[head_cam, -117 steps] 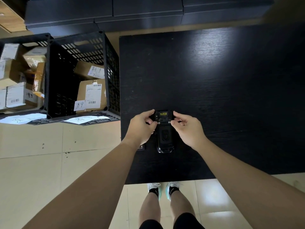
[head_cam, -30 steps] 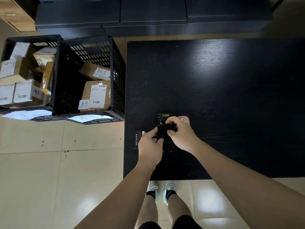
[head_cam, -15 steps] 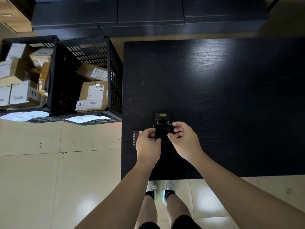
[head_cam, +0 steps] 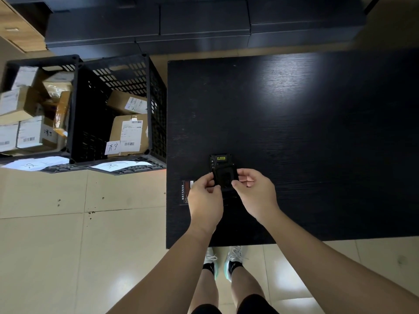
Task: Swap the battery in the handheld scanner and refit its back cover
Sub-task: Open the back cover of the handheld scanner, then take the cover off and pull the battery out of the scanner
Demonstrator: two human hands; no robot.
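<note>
A black handheld scanner (head_cam: 221,161) lies face down near the front left of the black table (head_cam: 306,132), a yellow label at its far end. Over its middle sits the black back cover (head_cam: 225,179), pinched between both hands. My left hand (head_cam: 205,199) grips the cover's left edge with thumb and fingertips. My right hand (head_cam: 255,193) grips the right edge the same way. The scanner's near end is hidden under my hands. A flat battery (head_cam: 186,191) with a red and white label lies on the table just left of my left hand.
Two black plastic crates (head_cam: 156,114) full of labelled cardboard parcels stand on the tiled floor left of the table. Dark cabinets (head_cam: 204,23) run along the far side. The table's front edge is close to my legs and shoes.
Both hands slid from the scanner's far end toward its middle. The right hand shifted off the top of the device to its right edge, and the cover is now gripped from both sides.
</note>
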